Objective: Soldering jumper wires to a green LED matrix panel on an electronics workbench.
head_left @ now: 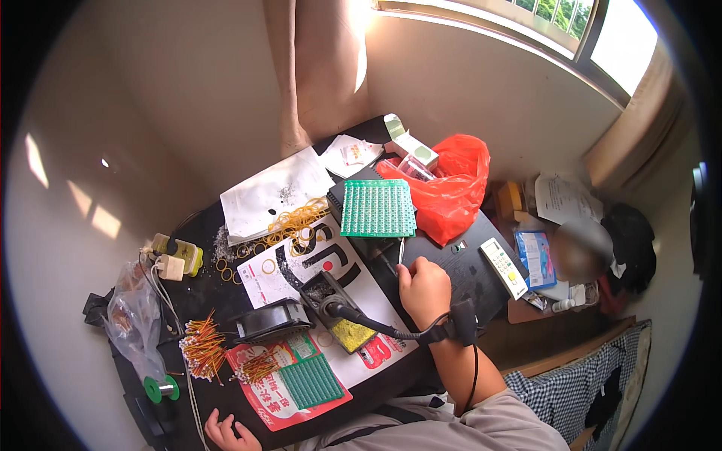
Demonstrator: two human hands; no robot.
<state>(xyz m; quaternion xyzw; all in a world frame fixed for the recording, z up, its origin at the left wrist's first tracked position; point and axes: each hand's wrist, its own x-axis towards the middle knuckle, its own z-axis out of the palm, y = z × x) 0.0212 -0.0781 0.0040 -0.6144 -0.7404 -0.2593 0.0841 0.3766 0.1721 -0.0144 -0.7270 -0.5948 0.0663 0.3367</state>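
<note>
My right hand [426, 292] is closed on a pair of thin silver tweezers [401, 249], whose tips point at the lower edge of a stack of green circuit board panels [374, 207]. That stack lies on a dark notebook [335, 201]. My left hand [228, 433] rests at the table's near edge with fingers apart and nothing visible in it. Not far from it, another green circuit board panel [310, 382] lies on a red printed sheet [259, 406], beside a small bunch of orange wires [256, 366]. A larger wire bundle [203, 347] lies to the left.
A soldering iron [340, 308] sits in its stand, with a yellow sponge [352, 335]. Nearby are a black box-shaped device [271, 321], a solder spool [161, 388], yellow rubber bands [301, 218], a red plastic bag [457, 188] and a white remote control [503, 268]. A cable crosses by my right wrist.
</note>
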